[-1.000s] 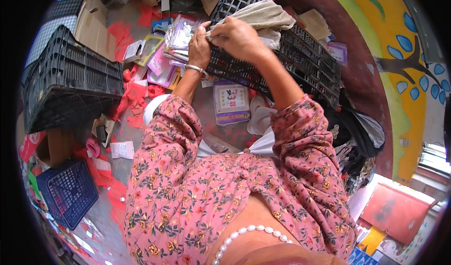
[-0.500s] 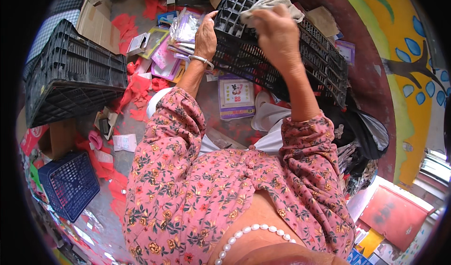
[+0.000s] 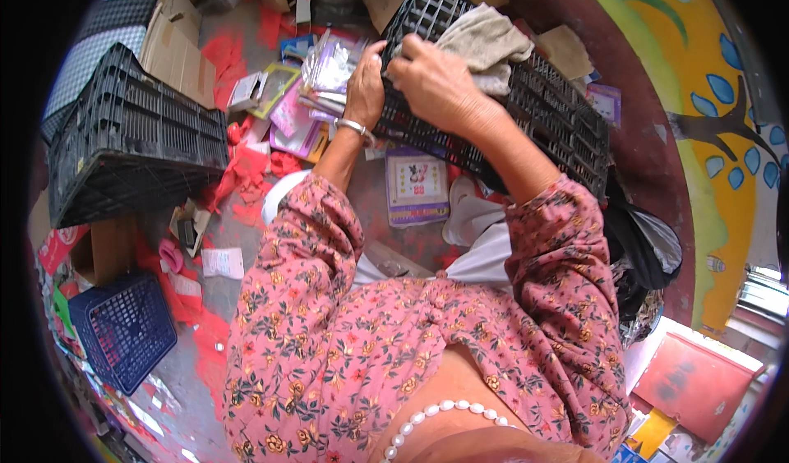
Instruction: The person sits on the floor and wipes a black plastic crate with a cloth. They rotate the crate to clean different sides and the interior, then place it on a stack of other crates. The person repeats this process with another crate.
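Observation:
A black plastic crate [image 3: 559, 105] with a lattice surface is tilted in front of me. My left hand [image 3: 364, 93] grips its left end, fingers over the edge and a bracelet at the wrist. Close beside it, my right hand [image 3: 436, 85] is closed, its bent fingertips at that same end of the crate. What those fingertips pinch is hidden. A greyish-beige cloth [image 3: 486, 42] lies crumpled over the crate, just beyond my right hand. Plastic-wrapped packets [image 3: 333, 64] are piled left of my left hand. Below the crate lies a purple-edged printed packet [image 3: 417, 185].
Another black crate [image 3: 136, 147] stands tilted at left, above a blue basket [image 3: 123, 327]. Cardboard [image 3: 177, 56] leans behind it. Red scraps [image 3: 246, 167] litter the floor. A painted wall [image 3: 699, 77] runs along the right, with dark bags [image 3: 637, 241] near it.
My right hand has moved left and down to the crate's left end, near my left hand. The cloth it held now lies spread on the crate. My left hand keeps its grip.

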`<state>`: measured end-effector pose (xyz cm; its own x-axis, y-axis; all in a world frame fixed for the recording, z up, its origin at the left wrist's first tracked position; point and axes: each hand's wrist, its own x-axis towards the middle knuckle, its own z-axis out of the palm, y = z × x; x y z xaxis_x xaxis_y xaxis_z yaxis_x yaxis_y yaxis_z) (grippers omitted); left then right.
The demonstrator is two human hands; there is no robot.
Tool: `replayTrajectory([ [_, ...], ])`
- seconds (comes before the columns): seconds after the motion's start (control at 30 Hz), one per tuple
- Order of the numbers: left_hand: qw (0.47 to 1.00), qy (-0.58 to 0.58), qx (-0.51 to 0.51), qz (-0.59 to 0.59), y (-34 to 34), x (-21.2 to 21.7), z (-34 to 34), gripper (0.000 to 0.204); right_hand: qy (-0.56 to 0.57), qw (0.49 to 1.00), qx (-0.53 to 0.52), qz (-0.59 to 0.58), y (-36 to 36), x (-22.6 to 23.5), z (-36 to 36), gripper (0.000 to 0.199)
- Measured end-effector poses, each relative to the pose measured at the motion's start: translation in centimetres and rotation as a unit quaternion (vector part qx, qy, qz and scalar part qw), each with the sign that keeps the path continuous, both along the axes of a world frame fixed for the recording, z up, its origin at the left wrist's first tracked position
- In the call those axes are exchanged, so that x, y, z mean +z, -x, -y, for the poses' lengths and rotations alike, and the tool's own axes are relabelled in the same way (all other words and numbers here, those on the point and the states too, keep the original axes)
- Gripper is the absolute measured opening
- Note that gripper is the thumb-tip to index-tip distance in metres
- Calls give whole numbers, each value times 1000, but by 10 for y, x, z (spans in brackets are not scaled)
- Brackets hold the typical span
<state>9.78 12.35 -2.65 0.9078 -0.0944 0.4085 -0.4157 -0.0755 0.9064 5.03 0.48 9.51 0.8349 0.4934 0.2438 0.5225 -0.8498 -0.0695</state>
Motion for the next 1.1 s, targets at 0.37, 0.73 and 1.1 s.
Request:
replayTrajectory([
  [0.37, 1000, -15, 17, -10, 1, -2, 3, 42, -505, 837, -178, -109, -18, 19, 84, 15],
  [0.73, 1000, -5, 16, -22, 2, 1, 3, 41, -89, 976, -170, 104, -43, -15, 18, 17],
  [1.1, 998, 23, 13, -64, 4, 0, 1, 41, -137, 974, -165, -74, -64, -2, 11, 22],
])
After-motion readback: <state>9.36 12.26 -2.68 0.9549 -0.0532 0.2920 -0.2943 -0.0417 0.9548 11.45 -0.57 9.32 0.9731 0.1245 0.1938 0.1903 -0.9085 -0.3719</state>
